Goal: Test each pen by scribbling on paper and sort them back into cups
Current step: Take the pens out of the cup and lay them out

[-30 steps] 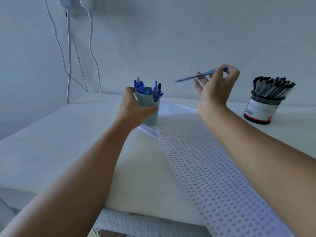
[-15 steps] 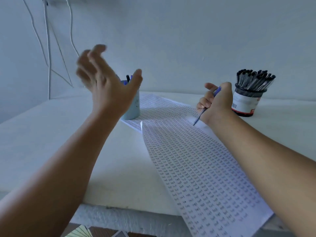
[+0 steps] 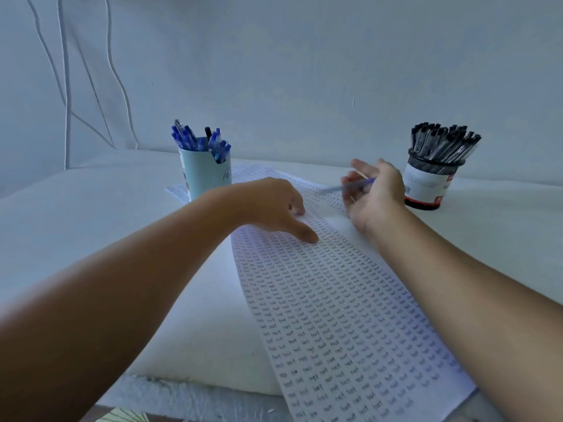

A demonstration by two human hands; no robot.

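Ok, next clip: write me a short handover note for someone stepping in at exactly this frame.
Left hand rests on the paper, thumb and fingertips down, steadying it.
Right hand holds a blue pen above the paper's far end; its tip is blurred, contact unclear.
Light blue cup of blue pens stands far left on a sheet's corner; the black mesh cup of black-capped pens stands far right.
The paper is already covered in test marks.
Left: scribble with this pen, then drop it into a cup.

— Where does the single view sit?
— On the person's head, close above the table [image 3: 91, 208], facing forward and down toward the wall [image 3: 304, 71].
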